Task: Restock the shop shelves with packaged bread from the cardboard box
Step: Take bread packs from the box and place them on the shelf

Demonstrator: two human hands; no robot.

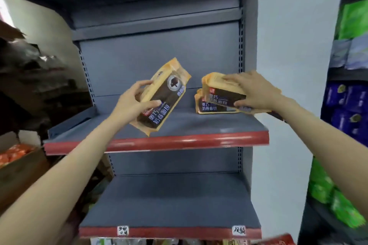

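Both forearms reach toward the middle shelf [119, 129]. Left hand [131, 103] grips a tilted bread pack [161, 97] over its bare grey left half; right hand [256, 93] clasps another pack [221, 90] atop a shelved pack [211, 106] near the right edge. Chinese print reads 面包.

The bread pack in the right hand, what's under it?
Another bread pack lies under the pack that the right hand holds, resting on the shelf. Only its front label shows; the rest is covered.
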